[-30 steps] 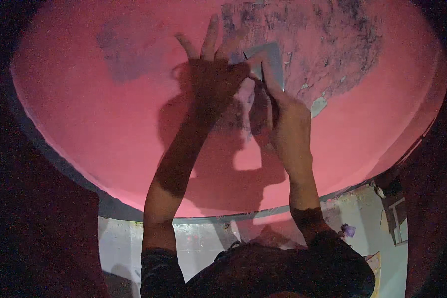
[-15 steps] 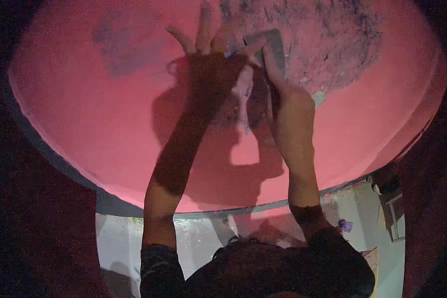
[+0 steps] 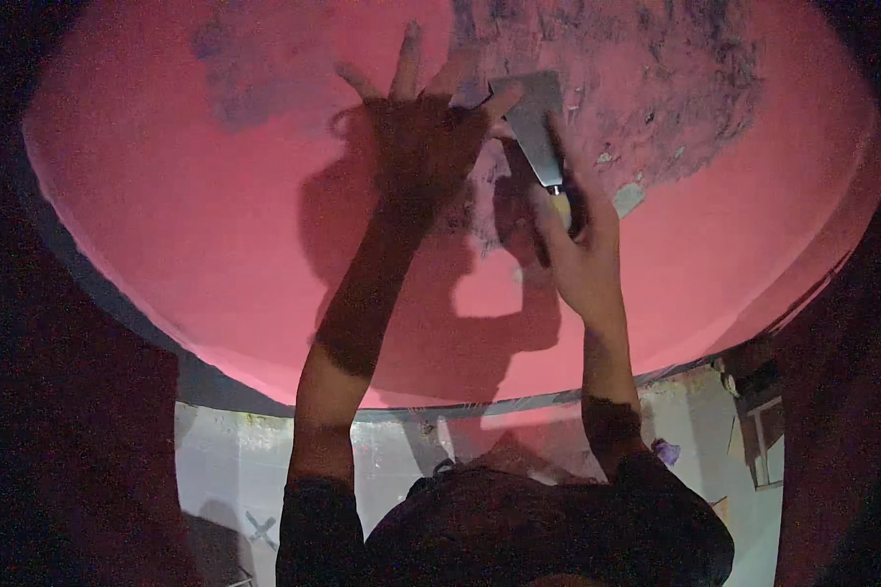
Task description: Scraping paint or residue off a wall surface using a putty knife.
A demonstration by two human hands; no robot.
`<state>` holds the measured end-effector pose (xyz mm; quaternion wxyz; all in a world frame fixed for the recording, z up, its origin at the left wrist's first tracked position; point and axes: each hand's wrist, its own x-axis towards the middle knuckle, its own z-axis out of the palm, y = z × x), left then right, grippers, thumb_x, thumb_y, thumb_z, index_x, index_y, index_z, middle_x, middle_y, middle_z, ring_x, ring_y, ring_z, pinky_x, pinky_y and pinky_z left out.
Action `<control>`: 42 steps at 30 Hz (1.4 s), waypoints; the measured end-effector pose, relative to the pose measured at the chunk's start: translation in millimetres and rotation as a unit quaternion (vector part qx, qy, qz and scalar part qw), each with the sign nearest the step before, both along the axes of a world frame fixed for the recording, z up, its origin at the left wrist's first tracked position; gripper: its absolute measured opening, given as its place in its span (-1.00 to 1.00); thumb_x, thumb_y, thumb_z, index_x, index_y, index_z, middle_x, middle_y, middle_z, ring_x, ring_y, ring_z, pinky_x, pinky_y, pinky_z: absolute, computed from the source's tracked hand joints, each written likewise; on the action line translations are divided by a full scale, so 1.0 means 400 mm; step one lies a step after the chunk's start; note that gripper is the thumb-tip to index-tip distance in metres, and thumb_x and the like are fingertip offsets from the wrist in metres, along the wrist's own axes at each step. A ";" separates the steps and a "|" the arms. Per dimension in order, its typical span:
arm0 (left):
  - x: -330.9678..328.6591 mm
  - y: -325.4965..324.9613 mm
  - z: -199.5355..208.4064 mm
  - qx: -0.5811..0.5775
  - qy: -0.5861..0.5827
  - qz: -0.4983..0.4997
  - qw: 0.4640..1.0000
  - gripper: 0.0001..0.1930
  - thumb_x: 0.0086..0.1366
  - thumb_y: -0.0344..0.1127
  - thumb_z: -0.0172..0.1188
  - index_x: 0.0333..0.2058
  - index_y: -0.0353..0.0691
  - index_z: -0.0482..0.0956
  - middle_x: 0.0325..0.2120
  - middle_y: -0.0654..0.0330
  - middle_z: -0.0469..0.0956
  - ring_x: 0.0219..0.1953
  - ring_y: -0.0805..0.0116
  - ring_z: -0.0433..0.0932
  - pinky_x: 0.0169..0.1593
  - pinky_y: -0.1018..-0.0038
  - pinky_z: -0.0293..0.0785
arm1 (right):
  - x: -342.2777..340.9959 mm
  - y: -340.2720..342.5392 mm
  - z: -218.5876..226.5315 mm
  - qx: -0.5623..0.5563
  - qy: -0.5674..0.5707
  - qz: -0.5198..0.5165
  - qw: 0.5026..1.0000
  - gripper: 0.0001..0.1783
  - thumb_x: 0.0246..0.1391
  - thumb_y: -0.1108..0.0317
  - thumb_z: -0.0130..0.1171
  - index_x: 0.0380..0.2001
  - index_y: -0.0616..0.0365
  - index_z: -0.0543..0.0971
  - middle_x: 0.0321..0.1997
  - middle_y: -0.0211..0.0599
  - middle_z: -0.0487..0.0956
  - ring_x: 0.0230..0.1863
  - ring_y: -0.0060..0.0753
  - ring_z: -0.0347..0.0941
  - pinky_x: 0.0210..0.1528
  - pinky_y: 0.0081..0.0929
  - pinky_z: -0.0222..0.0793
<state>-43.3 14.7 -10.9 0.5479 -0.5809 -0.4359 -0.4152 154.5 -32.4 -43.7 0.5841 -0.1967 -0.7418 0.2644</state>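
1 metal scraper is standing between the hands, blade upward, in front of the lower left part of a rough purple-grey patch on the pink surface. The right hand is gripping the pale handle, its thumb pressing along the near side and its fingers wrapping the other. The left hand is spreading 3 fingers, while a fingertip is resting at the blade's upper left corner; whether it is pinching the metal or only touching it, I cannot tell. Good handling, I judge, is calling for a firm but unclenched right grip, a level edge, and left fingertips sitting behind the edge rather than across it. Side light is probably helping too (the person's shadow is darkening the left hand). A pale grey chip is showing near the right hand.
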 end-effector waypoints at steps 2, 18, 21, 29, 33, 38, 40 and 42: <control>-0.002 -0.003 -0.002 0.003 0.003 0.000 1.000 -0.60 0.13 0.08 0.27 -0.01 0.63 0.60 0.09 0.41 0.52 0.40 -0.19 0.16 0.16 -0.78 -0.39 | 0.021 -0.024 0.002 -0.141 0.096 0.152 0.974 -0.36 0.36 0.36 0.04 0.46 0.01 0.19 -0.34 -0.37 0.52 -0.52 -0.67 0.36 -0.54 -0.71 0.34; -0.002 -0.016 -0.035 -0.027 -0.054 -0.154 0.986 -0.55 0.11 -0.04 0.30 0.04 0.30 0.62 0.20 0.44 0.46 0.43 -0.08 0.14 0.24 -0.69 -0.33 | -0.009 0.001 -0.058 -0.451 0.323 0.534 0.638 -0.70 0.48 0.13 -0.16 -0.13 0.07 0.47 -0.56 -0.48 0.34 -0.78 -0.68 0.06 -0.88 -0.75 -0.06; -0.008 -0.010 -0.054 -0.044 -0.056 -0.150 0.986 -0.53 0.11 -0.05 0.30 0.06 0.30 0.61 0.27 0.43 0.40 0.44 -0.14 0.10 0.24 -0.69 -0.32 | 0.002 -0.014 -0.047 -0.466 0.328 0.488 0.661 -0.74 0.48 0.15 -0.18 -0.12 0.02 0.46 -0.52 -0.46 0.33 -0.76 -0.66 0.08 -0.87 -0.76 -0.05; 0.009 -0.033 -0.037 -0.052 -0.063 -0.112 0.990 -0.46 0.10 -0.07 0.27 0.13 0.34 0.55 0.40 0.45 0.22 0.44 -0.36 0.00 0.19 -0.74 -0.29 | 0.005 -0.036 -0.008 -0.476 0.308 0.406 0.717 -0.77 0.44 0.15 -0.05 -0.13 0.07 0.43 -0.53 -0.54 0.30 -0.73 -0.78 0.05 -0.84 -0.82 -0.13; 0.017 -0.054 -0.026 -0.175 -0.132 -0.123 0.968 -0.44 0.11 -0.02 0.24 0.16 0.40 0.53 0.41 0.48 0.20 0.44 -0.36 -0.01 0.17 -0.75 -0.32 | -0.007 -0.026 -0.010 -0.489 0.328 0.385 0.711 -0.76 0.44 0.15 -0.06 -0.18 0.10 0.42 -0.55 -0.54 0.28 -0.74 -0.77 0.03 -0.83 -0.81 -0.15; 0.018 -0.066 0.010 -0.274 -0.187 -0.117 0.936 -0.42 0.12 0.03 0.21 0.19 0.46 0.50 0.42 0.51 0.17 0.45 -0.35 -0.03 0.16 -0.76 -0.34 | -0.026 0.047 -0.061 -0.421 0.288 0.393 0.765 -0.74 0.43 0.13 -0.05 -0.25 0.08 0.43 -0.59 -0.52 0.31 -0.78 -0.77 0.00 -0.84 -0.75 -0.16; 0.003 -0.044 -0.007 -0.197 -0.127 -0.081 0.969 -0.47 0.16 0.03 0.18 0.17 0.47 0.52 0.40 0.51 0.21 0.45 -0.32 -0.02 0.17 -0.75 -0.36 | -0.024 0.028 -0.049 -0.421 0.284 0.360 0.782 -0.74 0.43 0.13 -0.03 -0.26 0.07 0.43 -0.59 -0.52 0.33 -0.78 -0.76 0.01 -0.84 -0.74 -0.14; -0.010 -0.029 -0.025 -0.118 -0.069 -0.038 0.990 -0.52 0.20 0.03 0.15 0.15 0.47 0.55 0.38 0.51 0.24 0.46 -0.28 -0.02 0.18 -0.74 -0.38 | -0.022 0.005 -0.045 -0.425 0.275 0.330 0.797 -0.75 0.42 0.12 -0.02 -0.27 0.05 0.43 -0.59 -0.52 0.34 -0.78 -0.76 0.03 -0.84 -0.74 -0.13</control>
